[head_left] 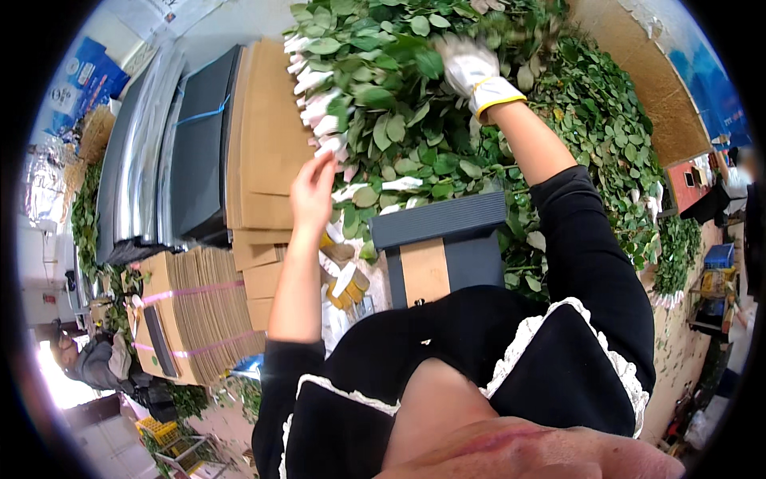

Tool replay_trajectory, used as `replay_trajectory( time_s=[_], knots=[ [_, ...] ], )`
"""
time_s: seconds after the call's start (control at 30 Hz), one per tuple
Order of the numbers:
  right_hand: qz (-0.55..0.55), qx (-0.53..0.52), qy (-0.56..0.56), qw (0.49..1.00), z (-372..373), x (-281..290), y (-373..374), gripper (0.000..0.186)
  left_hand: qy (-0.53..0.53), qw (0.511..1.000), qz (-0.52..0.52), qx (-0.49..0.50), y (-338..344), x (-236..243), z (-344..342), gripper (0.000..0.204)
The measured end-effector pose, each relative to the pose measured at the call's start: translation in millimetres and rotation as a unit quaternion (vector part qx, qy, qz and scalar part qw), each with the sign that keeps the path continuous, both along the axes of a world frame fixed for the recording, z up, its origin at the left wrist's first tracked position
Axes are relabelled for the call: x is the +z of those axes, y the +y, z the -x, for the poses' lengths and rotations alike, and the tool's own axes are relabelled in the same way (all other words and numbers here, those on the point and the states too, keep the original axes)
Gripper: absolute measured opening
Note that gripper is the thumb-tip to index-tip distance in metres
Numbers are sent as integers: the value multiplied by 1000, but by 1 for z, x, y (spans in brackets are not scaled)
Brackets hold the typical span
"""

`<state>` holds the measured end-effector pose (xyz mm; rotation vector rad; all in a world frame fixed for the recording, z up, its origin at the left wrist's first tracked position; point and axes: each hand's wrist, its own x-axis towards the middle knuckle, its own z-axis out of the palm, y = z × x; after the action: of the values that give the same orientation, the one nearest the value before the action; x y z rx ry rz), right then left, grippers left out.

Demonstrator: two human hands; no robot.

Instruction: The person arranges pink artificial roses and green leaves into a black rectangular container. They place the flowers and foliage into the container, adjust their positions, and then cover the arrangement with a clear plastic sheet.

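Observation:
My bare left hand [313, 190] is raised at the left edge of a big heap of leafy green stems [407, 104]. Its fingertips are pinched on a flower head in a white sleeve [329, 147], one of several pale-wrapped heads lined up along that edge. Farther right, my right hand [472, 73] wears a white glove with a yellow-trimmed cuff and reaches in over the leaves. Motion smears its fingers, and foliage lies around them, so what they hold, if anything, does not show.
Close to my chest stands a dark grey ribbed block [439, 222] with a brown cardboard strip. Cardboard sheets [267, 120] and dark grey sheets [203, 152] stand at the left, above a strapped cardboard bundle [203, 311]. A brown board [646, 80] edges the heap at the far right.

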<state>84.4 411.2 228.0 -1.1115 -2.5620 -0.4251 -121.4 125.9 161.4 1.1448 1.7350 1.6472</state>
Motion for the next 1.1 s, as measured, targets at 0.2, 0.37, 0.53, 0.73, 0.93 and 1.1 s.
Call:
replay_trajectory(
  time_s=[0.2, 0.37, 0.53, 0.73, 0.93, 1.1],
  knots=[
    [134, 11, -204, 970, -15, -60, 27, 50, -346, 930, 115, -53, 57, -40, 8, 46],
    [126, 125, 5, 984, -43, -25, 40, 32, -493, 859, -31, -134, 63, -53, 17, 55],
    [98, 12, -208, 973, -43, -21, -14, 33, -523, 823, -69, -209, 58, -43, 15, 79],
    [48, 106, 129, 985, -32, 25, -87, 30, -565, 801, -17, -195, 61, -57, 22, 66],
    [159, 177, -69, 969, 19, 10, -145, 43, -534, 826, -28, -181, 52, -53, 12, 64],
    [149, 183, -18, 972, 10, -2, -159, 33, -554, 808, -14, -197, 53, -51, 24, 61]
  ],
)
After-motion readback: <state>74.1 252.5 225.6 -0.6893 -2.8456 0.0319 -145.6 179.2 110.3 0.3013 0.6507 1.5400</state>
